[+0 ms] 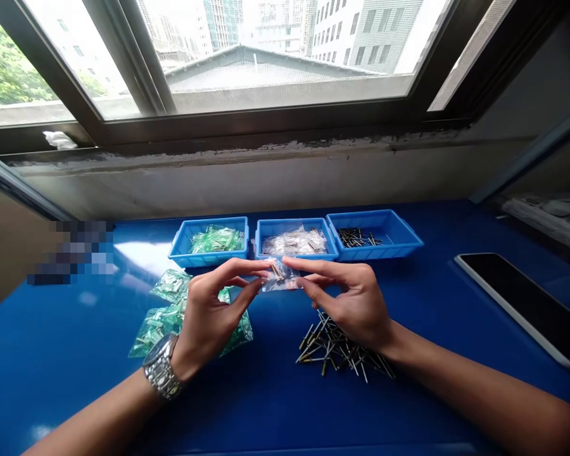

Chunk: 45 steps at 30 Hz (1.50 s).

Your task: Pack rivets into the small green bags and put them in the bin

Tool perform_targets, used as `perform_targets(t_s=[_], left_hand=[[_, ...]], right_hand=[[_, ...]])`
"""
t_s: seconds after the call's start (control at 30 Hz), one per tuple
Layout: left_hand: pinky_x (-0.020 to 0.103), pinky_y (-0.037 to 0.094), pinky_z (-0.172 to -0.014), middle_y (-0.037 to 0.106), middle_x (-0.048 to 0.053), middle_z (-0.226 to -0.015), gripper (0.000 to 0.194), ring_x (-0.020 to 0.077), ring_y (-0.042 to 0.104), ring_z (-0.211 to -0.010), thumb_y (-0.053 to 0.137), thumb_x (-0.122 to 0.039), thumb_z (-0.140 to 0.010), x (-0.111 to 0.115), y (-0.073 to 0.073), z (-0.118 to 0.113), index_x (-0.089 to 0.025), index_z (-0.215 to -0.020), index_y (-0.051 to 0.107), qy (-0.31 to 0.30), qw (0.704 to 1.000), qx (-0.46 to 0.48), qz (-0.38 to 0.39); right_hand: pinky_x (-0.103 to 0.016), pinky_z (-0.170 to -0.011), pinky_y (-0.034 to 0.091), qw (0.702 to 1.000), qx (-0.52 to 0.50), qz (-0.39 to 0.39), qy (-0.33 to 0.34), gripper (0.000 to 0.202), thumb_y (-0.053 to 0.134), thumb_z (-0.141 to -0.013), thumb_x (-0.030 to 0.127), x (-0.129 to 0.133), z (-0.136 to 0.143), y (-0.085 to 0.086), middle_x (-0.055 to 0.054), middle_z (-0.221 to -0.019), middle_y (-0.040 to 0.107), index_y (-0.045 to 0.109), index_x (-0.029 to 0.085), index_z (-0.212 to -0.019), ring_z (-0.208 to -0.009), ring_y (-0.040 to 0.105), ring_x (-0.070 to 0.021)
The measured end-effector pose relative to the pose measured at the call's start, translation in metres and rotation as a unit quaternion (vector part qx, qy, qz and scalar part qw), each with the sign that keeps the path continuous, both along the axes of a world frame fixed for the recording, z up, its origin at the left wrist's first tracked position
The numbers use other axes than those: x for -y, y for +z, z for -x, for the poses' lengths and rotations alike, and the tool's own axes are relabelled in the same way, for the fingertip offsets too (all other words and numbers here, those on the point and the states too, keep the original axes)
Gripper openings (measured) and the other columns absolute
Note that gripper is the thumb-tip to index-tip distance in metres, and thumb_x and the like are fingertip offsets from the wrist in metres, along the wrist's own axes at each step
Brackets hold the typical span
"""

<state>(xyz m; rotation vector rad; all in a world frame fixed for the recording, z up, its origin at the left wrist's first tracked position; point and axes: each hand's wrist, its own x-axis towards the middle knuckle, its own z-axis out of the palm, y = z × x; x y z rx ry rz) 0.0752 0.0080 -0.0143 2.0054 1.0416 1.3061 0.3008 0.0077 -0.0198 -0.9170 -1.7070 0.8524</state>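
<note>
Nearest on the blue table (266, 411), a loose pile of metal rivets (330, 347) lies scattered below the right hand (349, 301), while several green bags (156, 324) lie partly hidden behind the left hand (213, 310), whose wrist wears a metal watch (162, 367). Both hands pinch a small clear bag (280, 283) between thumb and fingers, one at each side, just in front of the middle tray; a few slim metal pieces show inside it. Well to the right lies a phone (517, 297), its screen dark. Beyond stand three blue trays in a row: the left tray (208, 259) holds green bags, the middle tray (320, 256) clear ones, the right tray (399, 237) dark rivets. Behind them rise a wall (266, 190) and a window (285, 82) facing buildings
</note>
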Motion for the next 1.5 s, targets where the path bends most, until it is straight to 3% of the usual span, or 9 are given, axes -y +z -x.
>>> perform_targets(t_s=[0.23, 0.4, 0.53, 0.73, 0.87, 1.0, 1.13, 1.3, 1.5], left_hand=[[0.023, 0.064, -0.064, 0.079, 0.003, -0.091, 0.006, 0.0148, 0.075, -0.077, 0.073, -0.023, -0.093, 0.001, 0.005, -0.003, -0.02, -0.097, 0.077, -0.016, 0.996, 0.021, 0.08], [0.017, 0.052, -0.046, 0.071, 0.003, -0.067, 0.019, 0.011, 0.064, -0.053, 0.073, -0.031, -0.093, 0.0, 0.011, -0.005, -0.015, -0.083, 0.073, -0.047, 0.973, 0.052, 0.221], [0.017, 0.045, -0.04, 0.065, 0.001, -0.055, 0.023, 0.0098, 0.057, -0.043, 0.072, -0.034, -0.093, 0.0, 0.013, -0.004, -0.014, -0.081, 0.07, -0.053, 0.963, 0.055, 0.257], [0.02, 0.056, -0.051, 0.073, 0.002, -0.069, 0.009, 0.0125, 0.069, -0.058, 0.071, -0.025, -0.095, 0.002, 0.007, -0.003, -0.017, -0.091, 0.073, -0.039, 0.99, 0.021, 0.135], [0.029, 0.064, -0.081, 0.078, 0.005, -0.104, 0.015, 0.018, 0.075, -0.095, 0.068, -0.015, -0.095, 0.001, 0.0, 0.0, -0.021, -0.108, 0.073, -0.015, 1.0, -0.022, 0.012], [0.033, 0.061, -0.09, 0.074, 0.006, -0.114, 0.025, 0.0191, 0.072, -0.106, 0.066, -0.01, -0.094, -0.001, 0.0, 0.002, -0.022, -0.116, 0.07, -0.008, 0.999, -0.027, -0.019], [0.034, 0.06, -0.086, 0.075, 0.007, -0.106, 0.015, 0.0202, 0.071, -0.099, 0.067, -0.015, -0.095, -0.001, 0.003, 0.002, -0.02, -0.108, 0.072, -0.017, 0.999, -0.019, -0.019], [0.021, 0.046, -0.048, 0.064, -0.002, -0.06, 0.019, 0.0095, 0.058, -0.049, 0.067, -0.028, -0.098, 0.0, 0.004, 0.001, -0.017, -0.083, 0.07, -0.043, 0.997, -0.037, 0.056], [0.019, 0.042, -0.042, 0.058, -0.004, -0.054, 0.024, 0.0087, 0.053, -0.043, 0.057, -0.032, -0.102, -0.008, 0.011, 0.01, -0.017, -0.089, 0.07, 0.017, 0.999, 0.012, 0.048]], right_hand=[[-0.024, -0.058, 0.064, 0.999, -0.021, 0.031, 0.022, 0.014, 0.075, -0.091, 0.026, -0.002, 0.002, 0.002, -0.005, -0.094, 0.082, 0.082, 0.019, -0.101, -0.07, 0.079, -0.0167], [-0.021, -0.046, 0.053, 0.993, -0.03, 0.106, 0.033, 0.02, 0.072, -0.094, 0.035, -0.001, 0.004, 0.004, 0.002, -0.056, 0.068, 0.08, 0.017, -0.088, -0.044, 0.063, -0.0103], [-0.02, -0.038, 0.044, 0.985, -0.052, 0.161, 0.041, 0.025, 0.073, -0.093, 0.039, -0.001, 0.004, 0.004, 0.003, -0.049, 0.062, 0.079, 0.016, -0.084, -0.036, 0.056, -0.0086], [-0.023, -0.048, 0.059, 0.986, -0.079, 0.135, 0.058, 0.016, 0.075, -0.092, 0.033, -0.004, 0.002, 0.001, -0.002, -0.072, 0.077, 0.082, 0.019, -0.096, -0.049, 0.07, -0.0125], [-0.03, -0.067, 0.068, 0.994, -0.066, 0.082, 0.021, 0.018, 0.074, -0.092, 0.026, -0.005, 0.001, 0.0, -0.005, -0.108, 0.081, 0.081, 0.026, -0.109, -0.085, 0.08, -0.021], [-0.038, -0.083, 0.068, 0.998, -0.047, 0.025, 0.034, 0.021, 0.074, -0.091, 0.021, -0.003, 0.001, 0.002, -0.004, -0.119, 0.078, 0.081, 0.028, -0.109, -0.113, 0.074, -0.0267], [-0.036, -0.073, 0.068, 0.998, -0.03, 0.017, 0.048, 0.019, 0.077, -0.089, 0.023, -0.002, 0.001, 0.006, -0.005, -0.107, 0.081, 0.081, 0.025, -0.107, -0.094, 0.079, -0.0242], [-0.025, -0.05, 0.057, 0.989, -0.018, 0.111, 0.094, 0.011, 0.074, -0.091, 0.028, -0.004, -0.001, 0.006, 0.0, -0.065, 0.072, 0.077, 0.018, -0.088, -0.051, 0.068, -0.0124], [-0.019, -0.039, 0.046, 0.96, -0.172, 0.219, 0.038, 0.02, 0.074, -0.091, 0.037, -0.019, -0.008, 0.007, -0.003, -0.073, 0.074, 0.075, 0.017, -0.094, -0.052, 0.068, -0.0117]])
